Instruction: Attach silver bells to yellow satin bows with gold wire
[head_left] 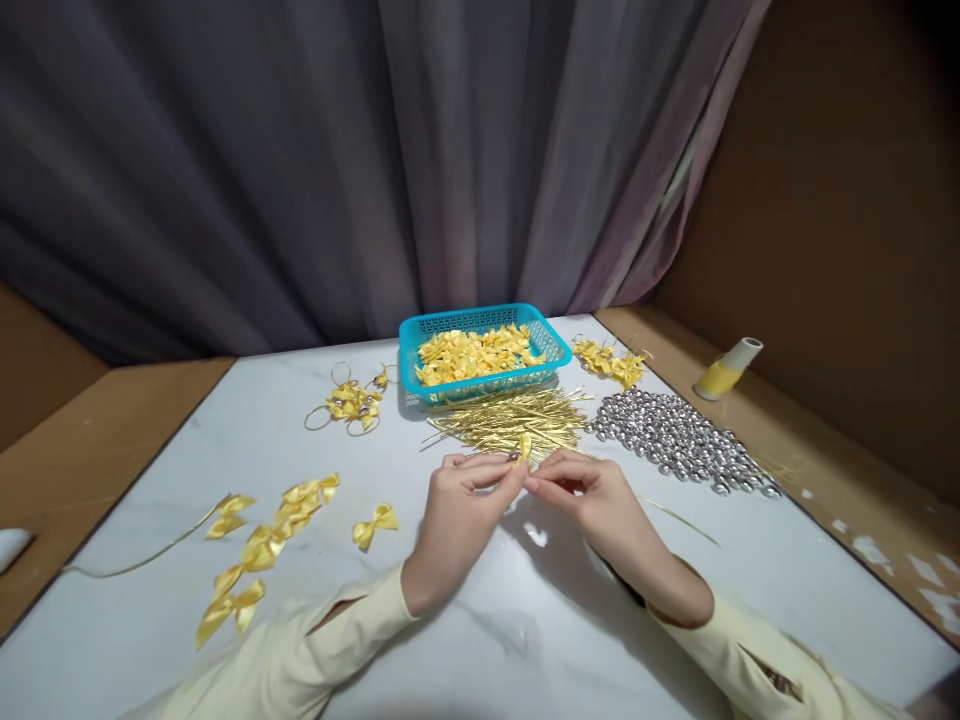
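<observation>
Pinched at the fingertips of my left hand (461, 520) is a small yellow ribbon bow (524, 446), seen edge-on, with a silver bead (514, 456) against it. My right hand (604, 500) is closed, its thumb and forefinger meeting the left fingertips just below the bow. A gold wire tie (679, 519) runs out to the right from behind the right hand; its other end is hidden by the fingers. Just beyond both hands lies a pile of gold wire ties (510, 418). A single loose bow (375, 524) rests left of my left hand.
A blue basket (409, 345) of yellow bows stands at the back. Silver beads (675, 435) spread at the right. Bows with wire loops (352, 402) lie left, and another heap (611, 362) back right. Several loose bows (264, 545) line the left. A yellow-white cone (727, 370) stands right.
</observation>
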